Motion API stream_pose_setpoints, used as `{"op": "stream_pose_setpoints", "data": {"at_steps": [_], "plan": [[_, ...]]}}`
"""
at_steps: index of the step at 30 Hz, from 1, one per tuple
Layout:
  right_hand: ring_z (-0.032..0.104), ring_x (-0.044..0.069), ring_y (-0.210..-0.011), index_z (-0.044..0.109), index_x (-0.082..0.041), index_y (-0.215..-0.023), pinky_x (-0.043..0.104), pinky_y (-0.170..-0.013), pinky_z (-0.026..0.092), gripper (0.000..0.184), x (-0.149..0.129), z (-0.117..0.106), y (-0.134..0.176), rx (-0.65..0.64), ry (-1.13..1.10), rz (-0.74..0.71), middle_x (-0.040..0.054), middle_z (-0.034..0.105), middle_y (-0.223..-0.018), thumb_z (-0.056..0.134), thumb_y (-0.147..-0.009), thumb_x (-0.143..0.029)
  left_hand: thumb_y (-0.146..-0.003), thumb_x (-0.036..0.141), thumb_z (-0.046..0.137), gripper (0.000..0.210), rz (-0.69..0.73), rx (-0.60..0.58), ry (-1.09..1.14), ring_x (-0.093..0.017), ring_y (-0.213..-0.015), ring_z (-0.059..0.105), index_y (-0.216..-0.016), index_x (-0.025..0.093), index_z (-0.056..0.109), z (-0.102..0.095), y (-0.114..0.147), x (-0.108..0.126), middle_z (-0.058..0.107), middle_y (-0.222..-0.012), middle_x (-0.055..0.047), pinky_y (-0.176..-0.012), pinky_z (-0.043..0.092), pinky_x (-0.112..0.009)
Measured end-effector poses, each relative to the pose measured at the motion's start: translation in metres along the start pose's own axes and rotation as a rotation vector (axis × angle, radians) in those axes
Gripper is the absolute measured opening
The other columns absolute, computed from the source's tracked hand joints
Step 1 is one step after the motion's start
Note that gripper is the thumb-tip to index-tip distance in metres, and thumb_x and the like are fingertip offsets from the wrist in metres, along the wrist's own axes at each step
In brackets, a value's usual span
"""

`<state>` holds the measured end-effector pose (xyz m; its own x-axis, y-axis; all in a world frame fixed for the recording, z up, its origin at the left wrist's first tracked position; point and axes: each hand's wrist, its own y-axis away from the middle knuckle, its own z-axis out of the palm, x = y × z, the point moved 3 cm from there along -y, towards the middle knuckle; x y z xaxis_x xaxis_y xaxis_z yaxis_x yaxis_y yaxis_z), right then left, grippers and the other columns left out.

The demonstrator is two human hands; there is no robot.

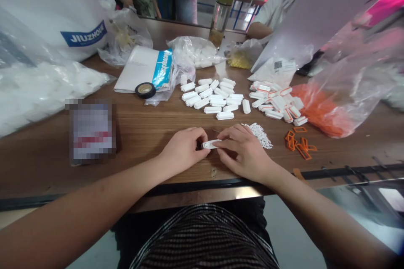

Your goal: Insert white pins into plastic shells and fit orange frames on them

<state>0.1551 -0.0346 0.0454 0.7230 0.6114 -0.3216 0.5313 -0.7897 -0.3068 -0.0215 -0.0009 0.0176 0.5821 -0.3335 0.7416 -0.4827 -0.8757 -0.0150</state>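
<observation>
Near the front edge of the table, my left hand point(187, 146) pinches the left end of a small white plastic casing point(209, 144). The fingers of my right hand point(241, 149) close on the casing's right end and partly cover it. Just behind my right hand lies a heap of tiny white pieces point(259, 134). Farther back are a group of plain white casings point(217, 96) and, to its right, a pile of white casings with orange edges point(277, 101). Several loose orange rectangular frames point(301, 146) rest to the right of my right hand.
A clear bag of orange parts point(328, 109) stands at the right. Black tape point(145, 90) lies on a white-and-blue packet point(139, 67). Large bags point(38, 88) fill the left side; a bottle point(220, 19) stands at the back. A person's arm point(260, 29) shows beyond.
</observation>
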Motion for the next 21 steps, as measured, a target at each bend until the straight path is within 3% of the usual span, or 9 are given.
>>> {"op": "stream_pose_setpoints", "data": {"at_steps": [3,5,8,10,13,16,21], "plan": [[0.063,0.020,-0.091,0.074,-0.023,-0.098,0.038,-0.085,0.047,0.018,0.025,-0.017,0.011,0.105,-0.102,0.087,0.0054,0.071,-0.098,0.061,-0.086,-0.025,-0.076,0.028,0.067,0.010,-0.010,-0.006,-0.015,-0.015,-0.063,0.050,-0.080,0.021,0.061,-0.001,0.000,0.001,0.052,-0.064,0.003,-0.063,0.037,-0.030],[0.066,0.020,-0.085,0.074,-0.021,-0.092,0.036,-0.082,0.049,0.016,0.054,-0.035,0.022,0.167,-0.081,0.248,0.0053,0.072,-0.090,0.062,-0.086,-0.028,-0.075,0.028,0.067,0.010,-0.015,-0.016,-0.026,-0.015,-0.063,0.049,-0.080,0.021,0.061,-0.001,-0.001,0.001,0.052,-0.064,0.002,-0.063,0.037,-0.030],[0.066,0.021,-0.073,0.076,-0.020,-0.084,0.035,-0.070,0.049,0.018,0.104,-0.056,0.044,0.059,0.058,0.603,0.0049,0.074,-0.080,0.064,-0.081,-0.033,-0.075,0.029,0.067,0.011,-0.019,-0.029,-0.040,-0.015,-0.063,0.049,-0.080,0.021,0.061,-0.002,-0.002,0.002,0.053,-0.065,0.002,-0.063,0.037,-0.029],[0.066,0.022,-0.068,0.078,-0.020,-0.082,0.034,-0.065,0.048,0.021,0.127,-0.062,0.057,-0.040,0.058,0.727,0.0041,0.073,-0.073,0.065,-0.078,-0.035,-0.076,0.029,0.067,0.012,-0.026,-0.039,-0.045,-0.014,-0.063,0.050,-0.081,0.021,0.061,-0.002,-0.002,0.002,0.053,-0.066,0.002,-0.063,0.037,-0.029],[0.066,0.021,-0.068,0.079,-0.021,-0.087,0.032,-0.063,0.048,0.024,0.142,-0.061,0.067,-0.122,-0.010,0.766,0.0029,0.075,-0.074,0.064,-0.077,-0.038,-0.076,0.029,0.067,0.012,-0.036,-0.046,-0.048,-0.014,-0.063,0.049,-0.082,0.021,0.061,-0.002,-0.002,0.002,0.053,-0.065,0.003,-0.063,0.037,-0.029],[0.068,0.020,-0.073,0.078,-0.022,-0.089,0.030,-0.066,0.049,0.024,0.142,-0.055,0.069,-0.147,-0.006,0.713,0.0019,0.076,-0.082,0.061,-0.078,-0.036,-0.076,0.029,0.067,0.012,-0.041,-0.049,-0.050,-0.014,-0.062,0.049,-0.081,0.021,0.060,-0.002,-0.002,0.002,0.053,-0.065,0.003,-0.062,0.037,-0.029],[0.067,0.020,-0.070,0.076,-0.021,-0.082,0.030,-0.064,0.047,0.024,0.145,-0.053,0.068,-0.174,0.221,0.661,0.0031,0.074,-0.075,0.059,-0.078,-0.038,-0.076,0.030,0.067,0.012,-0.040,-0.049,-0.050,-0.013,-0.061,0.048,-0.080,0.020,0.060,-0.002,-0.002,0.002,0.053,-0.065,0.003,-0.061,0.036,-0.028]]}}
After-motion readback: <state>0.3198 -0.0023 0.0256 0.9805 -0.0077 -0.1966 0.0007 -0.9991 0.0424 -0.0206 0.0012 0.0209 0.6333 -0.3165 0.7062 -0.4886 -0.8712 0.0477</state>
